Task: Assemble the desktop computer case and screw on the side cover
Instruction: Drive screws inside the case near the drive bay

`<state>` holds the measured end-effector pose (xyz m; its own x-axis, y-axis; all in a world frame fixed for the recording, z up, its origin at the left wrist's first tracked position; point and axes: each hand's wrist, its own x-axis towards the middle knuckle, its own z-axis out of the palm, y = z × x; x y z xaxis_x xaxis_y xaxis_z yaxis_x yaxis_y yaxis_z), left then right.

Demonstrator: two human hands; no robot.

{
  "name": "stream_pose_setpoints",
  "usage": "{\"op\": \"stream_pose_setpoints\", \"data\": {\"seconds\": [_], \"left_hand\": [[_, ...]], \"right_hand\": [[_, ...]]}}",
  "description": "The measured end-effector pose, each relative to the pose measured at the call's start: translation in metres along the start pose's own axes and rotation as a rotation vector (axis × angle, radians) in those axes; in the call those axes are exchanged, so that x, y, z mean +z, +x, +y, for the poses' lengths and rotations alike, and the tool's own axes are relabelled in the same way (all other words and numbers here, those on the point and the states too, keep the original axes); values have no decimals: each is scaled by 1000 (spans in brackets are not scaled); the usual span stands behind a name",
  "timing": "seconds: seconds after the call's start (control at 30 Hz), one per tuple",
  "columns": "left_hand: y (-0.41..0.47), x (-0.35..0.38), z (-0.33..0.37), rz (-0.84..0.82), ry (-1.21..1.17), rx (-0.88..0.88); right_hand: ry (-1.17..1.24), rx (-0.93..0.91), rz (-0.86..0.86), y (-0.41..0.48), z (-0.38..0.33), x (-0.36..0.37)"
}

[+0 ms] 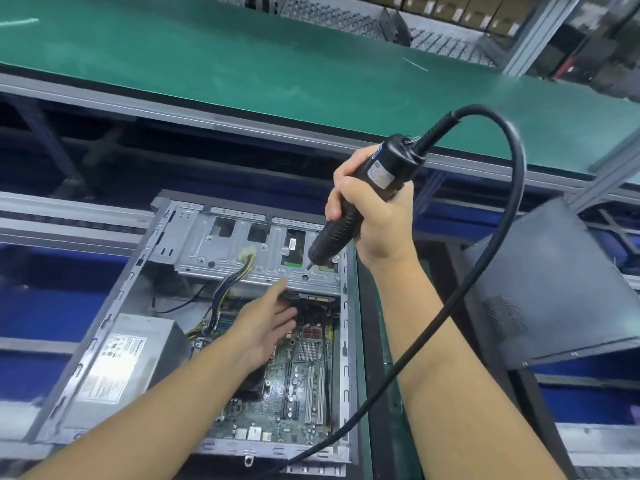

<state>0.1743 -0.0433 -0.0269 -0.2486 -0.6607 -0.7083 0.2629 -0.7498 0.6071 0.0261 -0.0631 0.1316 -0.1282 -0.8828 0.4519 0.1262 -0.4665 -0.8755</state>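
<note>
case (344, 341) is laid on its side, inside exposed. power supply (128, 362) is seated at its 8 o'clock. left hand (266, 323), fingers straight and released, is held over the board (304, 393), toward the drive cage (207, 251) at 12 o'clock. screwdriver (329, 237) is grasped in the clenched right hand (374, 220), tip pointed at the cage's right end. side cover (554, 289) is propped at 3 o'clock, apart from the case: fitting and screwing judged left to do.

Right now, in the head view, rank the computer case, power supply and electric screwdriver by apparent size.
1. computer case
2. power supply
3. electric screwdriver, though it is held nearer the camera, so it looks larger than it truly is.
</note>
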Motion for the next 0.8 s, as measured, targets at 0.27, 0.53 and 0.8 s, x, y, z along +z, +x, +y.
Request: {"op": "stream_pose_setpoints", "data": {"seconds": [0.27,0.53,0.8], "left_hand": [[14,8,10,132,-153,84],[23,7,4,206,-162,128],[31,4,0,171,-157,160]], "right_hand": [[-14,53,0,4,21,8],[11,50,-16,13,37,11],[-18,87,-32,16,51,18]]}}
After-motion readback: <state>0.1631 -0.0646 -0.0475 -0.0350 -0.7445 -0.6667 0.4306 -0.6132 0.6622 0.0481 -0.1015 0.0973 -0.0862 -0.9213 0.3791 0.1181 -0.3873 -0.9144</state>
